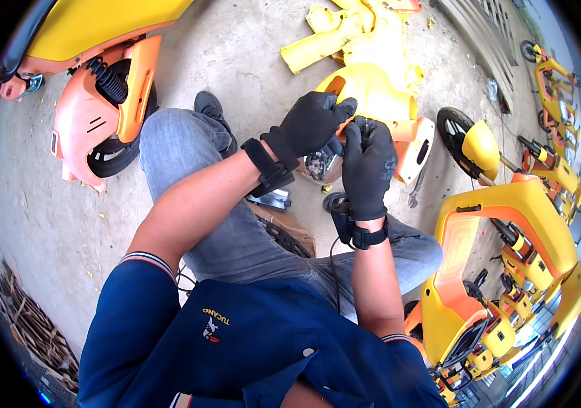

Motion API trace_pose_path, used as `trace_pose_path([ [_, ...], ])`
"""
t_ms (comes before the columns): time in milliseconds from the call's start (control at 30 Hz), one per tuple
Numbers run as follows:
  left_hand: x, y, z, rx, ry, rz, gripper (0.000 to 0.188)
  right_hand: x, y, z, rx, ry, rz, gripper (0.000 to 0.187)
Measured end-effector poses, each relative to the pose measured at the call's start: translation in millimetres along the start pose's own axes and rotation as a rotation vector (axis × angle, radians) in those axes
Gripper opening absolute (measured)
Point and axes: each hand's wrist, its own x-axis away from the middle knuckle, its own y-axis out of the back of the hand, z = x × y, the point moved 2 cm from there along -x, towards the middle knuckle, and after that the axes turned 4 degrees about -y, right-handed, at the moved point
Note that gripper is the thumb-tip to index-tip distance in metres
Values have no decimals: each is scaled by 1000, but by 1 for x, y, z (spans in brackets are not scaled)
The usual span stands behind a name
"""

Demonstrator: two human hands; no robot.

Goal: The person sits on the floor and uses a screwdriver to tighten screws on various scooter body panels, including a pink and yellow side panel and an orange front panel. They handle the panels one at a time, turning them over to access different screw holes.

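Both of my hands wear black gloves and meet in front of me, above a yellow rounded plastic scooter cover (360, 85). My left hand (307, 126) is closed, its thumb and fingers pinched together at the edge of the cover. My right hand (370, 166) is closed too, fingertips pressed together against those of the left. Whatever lies between the fingertips is hidden or too small to name. Partly behind my hands sits a clear, shiny headlight-like part (320, 166). To its right is a white and orange piece (415, 151) with a dark slot.
Yellow plastic panels (321, 47) lie in a pile beyond my hands. An orange and yellow scooter (93, 129) stands at left, another yellow scooter body (508, 211) at right. A wrench (418, 192) rests on the concrete floor. Bundled sticks (32, 326) lie lower left.
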Motion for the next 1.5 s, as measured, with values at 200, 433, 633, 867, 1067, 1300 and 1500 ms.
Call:
trace_pose_path([
  [200,-3,-5,14,60,6,-19,47,-2,2,0,51,94,-5,11],
  [433,1,-5,12,95,82,29,43,-8,9,2,57,110,75,11],
  [633,2,-2,3,-35,9,26,42,-6,8,1,49,32,93,13],
  [867,4,-4,6,15,85,72,39,-5,8,-4,-20,-60,140,13],
  [1067,4,-5,2,-72,-17,35,43,-8,14,-9,11,26,190,13],
  [1300,3,-10,10,12,-92,-7,41,-11,18,-1,107,102,205,15],
  [1500,5,-6,2,-51,-69,31,41,-4,9,0,175,45,151,17],
])
